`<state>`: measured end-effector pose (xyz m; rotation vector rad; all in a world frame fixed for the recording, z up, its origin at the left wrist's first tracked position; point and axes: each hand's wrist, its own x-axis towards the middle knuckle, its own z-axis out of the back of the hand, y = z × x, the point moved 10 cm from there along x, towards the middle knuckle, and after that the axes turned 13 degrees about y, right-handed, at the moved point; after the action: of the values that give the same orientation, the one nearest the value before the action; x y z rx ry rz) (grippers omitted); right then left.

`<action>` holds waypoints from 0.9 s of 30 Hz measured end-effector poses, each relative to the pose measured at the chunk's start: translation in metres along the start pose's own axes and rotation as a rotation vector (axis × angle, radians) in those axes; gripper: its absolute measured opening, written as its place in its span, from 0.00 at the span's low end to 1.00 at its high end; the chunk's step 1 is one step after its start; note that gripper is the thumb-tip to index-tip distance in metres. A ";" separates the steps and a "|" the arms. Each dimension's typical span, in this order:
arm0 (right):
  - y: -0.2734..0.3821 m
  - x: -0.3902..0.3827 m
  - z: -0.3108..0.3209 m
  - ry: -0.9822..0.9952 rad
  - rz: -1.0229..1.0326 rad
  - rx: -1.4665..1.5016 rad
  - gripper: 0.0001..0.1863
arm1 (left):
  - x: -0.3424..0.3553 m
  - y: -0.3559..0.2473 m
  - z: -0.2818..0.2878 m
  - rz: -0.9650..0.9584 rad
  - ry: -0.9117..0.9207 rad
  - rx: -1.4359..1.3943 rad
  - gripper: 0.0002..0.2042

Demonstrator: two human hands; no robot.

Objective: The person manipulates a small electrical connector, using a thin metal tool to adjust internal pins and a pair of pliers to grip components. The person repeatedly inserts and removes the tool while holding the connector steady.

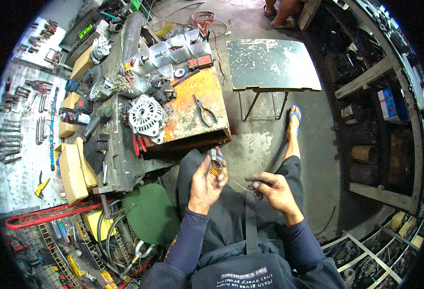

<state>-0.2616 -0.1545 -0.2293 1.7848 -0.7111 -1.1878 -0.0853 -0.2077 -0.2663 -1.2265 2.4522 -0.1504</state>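
Observation:
Above my lap, my left hand (205, 189) grips a small grey cylindrical part (213, 154) between thumb and fingers. Orange strips show just below it, and its exact kind is unclear. To the right, my right hand (277, 193) pinches a thin wire (241, 185) whose free end points toward the left hand. Beyond the hands is a worn orange-topped bench (192, 89). On it lie black-handled pliers (204, 111), jaws up and handles spread. A silver alternator housing (147, 114) sits at the bench's left corner.
Clear plastic bins (176, 48) and a red box (200, 62) stand farther back. A scuffed dark table (274, 65) is ahead right. At left are cardboard boxes (72, 178) and a tool board (24, 115); a green stool seat (151, 212) is close by. Wooden shelving (366, 77) runs along the right.

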 end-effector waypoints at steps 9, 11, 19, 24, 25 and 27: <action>-0.080 -0.034 0.020 -0.211 -0.051 0.469 0.12 | 0.090 -0.129 0.120 -0.265 -0.421 0.334 0.14; -0.088 -0.036 0.018 -0.203 -0.087 0.495 0.14 | 0.103 -0.145 0.127 -0.278 -0.391 0.290 0.14; -0.093 -0.030 0.018 -0.213 -0.122 0.623 0.12 | 0.105 -0.143 0.066 -0.337 -0.065 0.117 0.14; -0.089 -0.023 0.011 -0.256 -0.088 0.948 0.03 | 0.069 -0.095 -0.012 -0.210 0.125 0.050 0.19; -0.077 -0.019 0.008 -0.222 -0.046 0.941 0.02 | 0.061 -0.086 -0.025 -0.197 0.137 0.064 0.20; -0.049 -0.015 0.003 -0.163 0.041 0.929 0.06 | 0.046 -0.065 -0.044 -0.157 0.227 -0.007 0.21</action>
<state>-0.2698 -0.1197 -0.2668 2.3922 -1.5677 -1.0486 -0.0788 -0.2871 -0.2220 -1.4772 2.5433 -0.3425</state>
